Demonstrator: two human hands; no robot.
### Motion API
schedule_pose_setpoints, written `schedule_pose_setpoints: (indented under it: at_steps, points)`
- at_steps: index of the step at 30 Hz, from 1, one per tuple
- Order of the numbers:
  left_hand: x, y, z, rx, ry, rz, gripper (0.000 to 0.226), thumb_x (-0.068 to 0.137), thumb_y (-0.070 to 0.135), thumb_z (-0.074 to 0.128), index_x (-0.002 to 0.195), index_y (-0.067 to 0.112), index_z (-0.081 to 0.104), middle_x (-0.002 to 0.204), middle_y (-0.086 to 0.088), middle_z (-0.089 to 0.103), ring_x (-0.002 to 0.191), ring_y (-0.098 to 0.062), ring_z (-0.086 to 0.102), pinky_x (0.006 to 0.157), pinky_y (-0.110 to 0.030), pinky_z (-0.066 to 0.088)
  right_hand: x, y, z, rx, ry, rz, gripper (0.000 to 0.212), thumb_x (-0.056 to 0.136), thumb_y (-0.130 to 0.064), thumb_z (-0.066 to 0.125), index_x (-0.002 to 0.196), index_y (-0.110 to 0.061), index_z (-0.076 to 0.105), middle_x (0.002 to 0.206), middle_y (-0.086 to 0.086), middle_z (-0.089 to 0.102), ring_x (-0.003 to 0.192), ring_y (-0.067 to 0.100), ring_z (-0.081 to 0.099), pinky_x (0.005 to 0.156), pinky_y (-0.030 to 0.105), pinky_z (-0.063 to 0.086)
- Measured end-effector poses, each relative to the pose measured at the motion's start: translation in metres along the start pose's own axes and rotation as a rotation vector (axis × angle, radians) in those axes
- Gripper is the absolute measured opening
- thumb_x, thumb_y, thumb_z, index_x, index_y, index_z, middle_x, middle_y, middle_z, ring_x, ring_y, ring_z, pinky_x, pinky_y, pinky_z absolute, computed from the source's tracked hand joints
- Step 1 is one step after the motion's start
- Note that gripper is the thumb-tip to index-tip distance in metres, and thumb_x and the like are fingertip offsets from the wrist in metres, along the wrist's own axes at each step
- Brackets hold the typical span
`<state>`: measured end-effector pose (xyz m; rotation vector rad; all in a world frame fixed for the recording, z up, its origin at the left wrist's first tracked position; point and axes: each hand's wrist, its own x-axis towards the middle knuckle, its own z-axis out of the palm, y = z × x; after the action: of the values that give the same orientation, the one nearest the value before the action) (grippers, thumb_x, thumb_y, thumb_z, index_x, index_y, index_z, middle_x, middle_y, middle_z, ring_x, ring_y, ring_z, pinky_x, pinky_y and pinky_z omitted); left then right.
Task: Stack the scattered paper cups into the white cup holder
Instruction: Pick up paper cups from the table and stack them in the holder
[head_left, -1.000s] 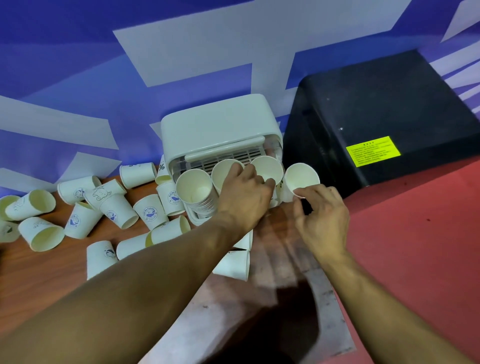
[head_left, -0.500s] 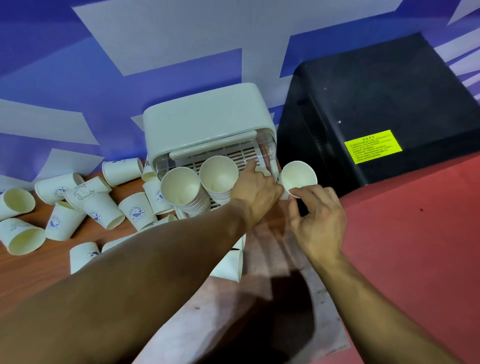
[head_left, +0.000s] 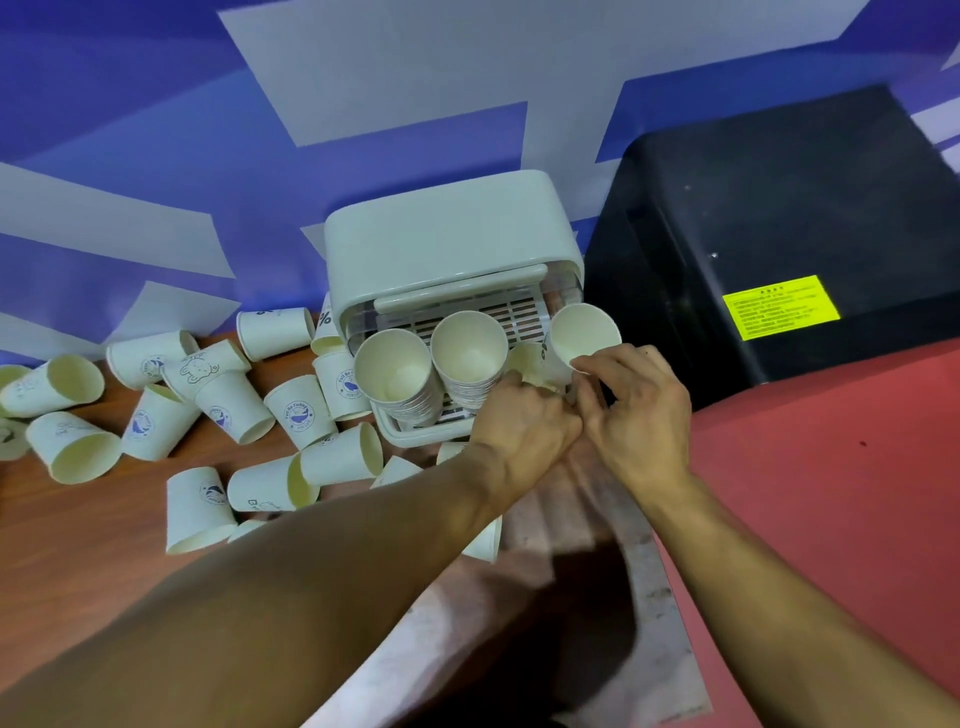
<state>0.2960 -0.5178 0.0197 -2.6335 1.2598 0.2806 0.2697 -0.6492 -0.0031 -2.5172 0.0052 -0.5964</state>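
The white cup holder (head_left: 452, 244) stands against the wall with its lid up. Two stacks of paper cups lean out of its tray, a left stack (head_left: 392, 371) and a middle stack (head_left: 467, 353). A third cup (head_left: 524, 358) lies in the right slot, partly hidden. My left hand (head_left: 524, 423) grips it from below with curled fingers. My right hand (head_left: 634, 410) pinches the rim of a single paper cup (head_left: 584, 332), held tilted just right of the third cup. Several loose cups (head_left: 228, 400) lie on their sides to the left.
A black box (head_left: 779, 234) stands close to the holder's right side. A red mat (head_left: 831, 493) covers the surface at the right and the wooden tabletop (head_left: 78, 561) shows at the left. More cups (head_left: 197, 506) lie under my left forearm. A blue and white wall rises behind.
My left hand has slid from the cup rims down to the right slot's cup. My right hand has brought its cup closer to the holder, and the two hands now nearly touch.
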Motion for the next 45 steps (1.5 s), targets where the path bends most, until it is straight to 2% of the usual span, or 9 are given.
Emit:
schedule_pose_setpoints:
  at_steps: [4,11,16,23,28,32,36,38,45]
  points:
    - [-0.022,-0.003,-0.003,-0.017,0.18,-0.048,0.014,0.051,0.002,0.063,0.057,0.014,0.062,0.048,-0.003,0.059,0.04,-0.022,0.054,0.052,-0.024,0.036,0.004,-0.004,0.01,0.002,-0.091,-0.074,0.009,0.083,-0.014,0.072,0.092,-0.016,0.076,0.087,-0.005,0.067,0.078,0.018,0.056,0.062,0.031,0.049]
    - [-0.049,-0.015,0.003,-0.12,0.283,-0.183,0.016,0.06,0.009,0.076,0.068,0.014,0.064,0.057,-0.004,0.061,0.046,-0.025,0.058,0.05,-0.025,0.038,0.009,-0.009,0.024,-0.061,-0.228,-0.087,0.006,0.083,-0.016,0.071,0.086,-0.019,0.075,0.084,-0.007,0.066,0.079,0.017,0.055,0.058,0.03,0.049]
    - [-0.067,-0.019,0.009,-0.21,0.481,-0.247,0.014,0.078,0.02,0.072,0.073,0.016,0.06,0.061,-0.003,0.058,0.05,-0.027,0.056,0.048,-0.026,0.034,0.009,-0.009,0.033,-0.145,-0.352,-0.061,0.007,0.085,-0.017,0.066,0.085,-0.017,0.074,0.085,-0.005,0.065,0.081,0.021,0.055,0.056,0.035,0.051]
    - [-0.093,-0.033,0.015,-0.359,0.65,-0.408,0.02,0.091,0.031,0.061,0.105,0.018,0.067,0.099,-0.002,0.06,0.074,-0.022,0.057,0.048,-0.031,0.047,0.003,-0.002,0.049,-0.204,-0.547,0.028,0.014,0.087,-0.017,0.06,0.088,-0.013,0.074,0.088,0.005,0.068,0.084,0.027,0.056,0.064,0.036,0.051]
    - [-0.115,-0.046,0.029,-0.561,0.743,-0.773,0.054,0.079,0.043,0.076,0.12,0.017,0.052,0.119,-0.006,0.046,0.09,-0.019,0.055,0.054,-0.027,0.047,0.0,-0.011,0.048,-0.149,-0.497,0.114,0.021,0.084,-0.019,0.068,0.102,-0.011,0.072,0.099,0.005,0.068,0.093,0.028,0.06,0.073,0.036,0.052]
    - [-0.121,-0.046,0.048,-0.726,0.701,-1.005,0.081,0.068,0.048,0.082,0.127,0.009,0.042,0.124,-0.01,0.043,0.108,-0.022,0.049,0.074,-0.031,0.049,0.002,-0.039,0.039,0.076,-0.311,0.207,0.048,0.077,-0.026,0.077,0.118,-0.011,0.058,0.108,-0.001,0.061,0.085,0.017,0.059,0.074,0.03,0.051]
    - [-0.11,-0.046,0.058,-0.926,0.62,-1.13,0.089,0.064,0.05,0.085,0.133,0.018,0.039,0.128,-0.001,0.05,0.115,-0.018,0.05,0.085,-0.026,0.044,0.009,-0.056,0.047,0.155,-0.375,0.26,0.068,0.07,-0.03,0.081,0.127,-0.017,0.047,0.11,-0.002,0.062,0.092,0.018,0.06,0.075,0.027,0.047]
    - [-0.102,-0.049,0.063,-0.995,0.593,-1.128,0.088,0.063,0.051,0.085,0.133,0.023,0.04,0.13,0.003,0.053,0.118,-0.018,0.051,0.091,-0.034,0.048,0.014,-0.061,0.053,0.152,-0.399,0.296,0.067,0.067,-0.03,0.082,0.123,-0.018,0.046,0.103,0.001,0.064,0.096,0.02,0.059,0.073,0.022,0.038]
    - [-0.084,-0.062,0.073,-1.003,0.535,-1.098,0.072,0.069,0.045,0.081,0.129,0.025,0.047,0.119,0.004,0.063,0.11,-0.019,0.06,0.085,-0.035,0.052,0.021,-0.066,0.07,0.176,-0.434,0.391,0.08,0.058,-0.034,0.088,0.126,-0.018,0.048,0.115,0.0,0.062,0.108,0.025,0.057,0.077,0.03,0.044]
